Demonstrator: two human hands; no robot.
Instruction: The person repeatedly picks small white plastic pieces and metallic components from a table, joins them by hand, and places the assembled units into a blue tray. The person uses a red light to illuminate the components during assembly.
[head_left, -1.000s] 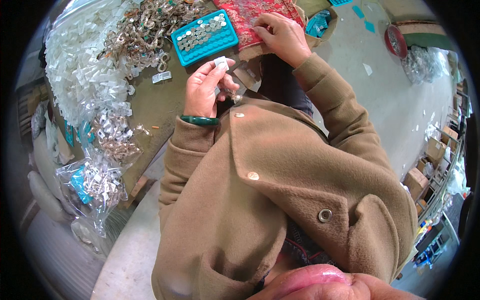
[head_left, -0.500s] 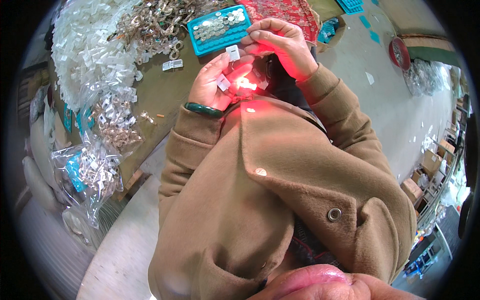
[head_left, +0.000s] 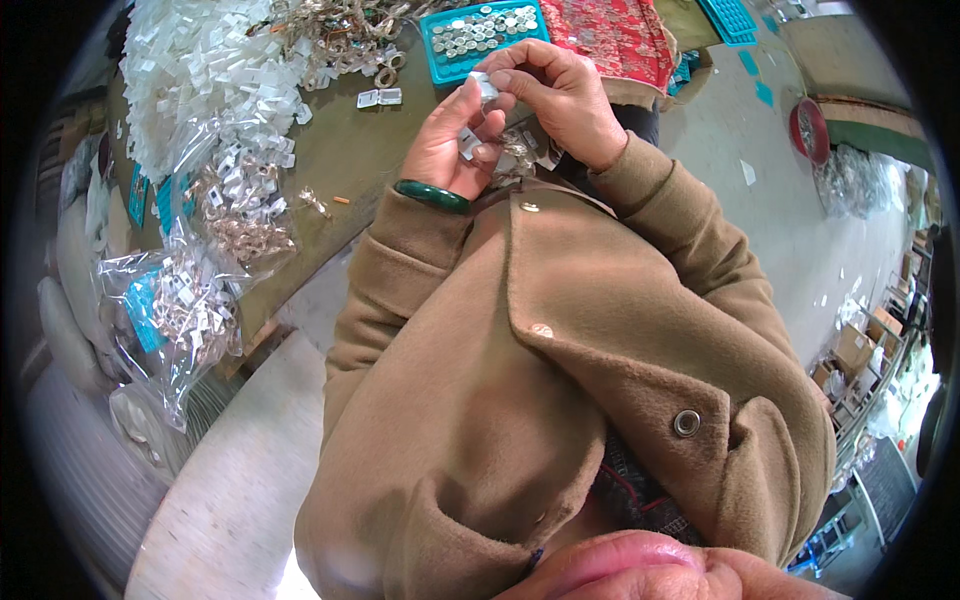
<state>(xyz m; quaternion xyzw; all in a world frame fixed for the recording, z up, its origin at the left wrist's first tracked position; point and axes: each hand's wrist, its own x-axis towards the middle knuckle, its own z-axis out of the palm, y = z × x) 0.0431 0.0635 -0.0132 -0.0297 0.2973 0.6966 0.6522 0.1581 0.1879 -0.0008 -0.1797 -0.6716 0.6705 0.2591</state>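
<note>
A small white plastic case (head_left: 485, 87) is pinched between the fingertips of both hands. My left hand (head_left: 450, 145), wearing a green bangle, grips it from the left and has a second white case (head_left: 468, 143) tucked against its lower fingers. My right hand (head_left: 570, 100) is closed, its thumb and forefinger pressed at the first case's upper right edge. Below the hands hangs a tangle of pale cord or wire (head_left: 518, 150); its exact kind is unclear. Just beyond lies a blue tray (head_left: 436, 66) with several round silver discs.
White plastic pieces (head_left: 200, 85) are heaped on the table's left. Beside them lie coiled wires (head_left: 340, 35) and an open white case (head_left: 379, 98). Clear bags (head_left: 180, 310) of parts sit near left. A red patterned cloth (head_left: 615, 40) is behind my right hand.
The red glow over my hands and coat has gone out. My right hand has come in to the white case, which was in the left hand alone. The whole view has shifted slightly.
</note>
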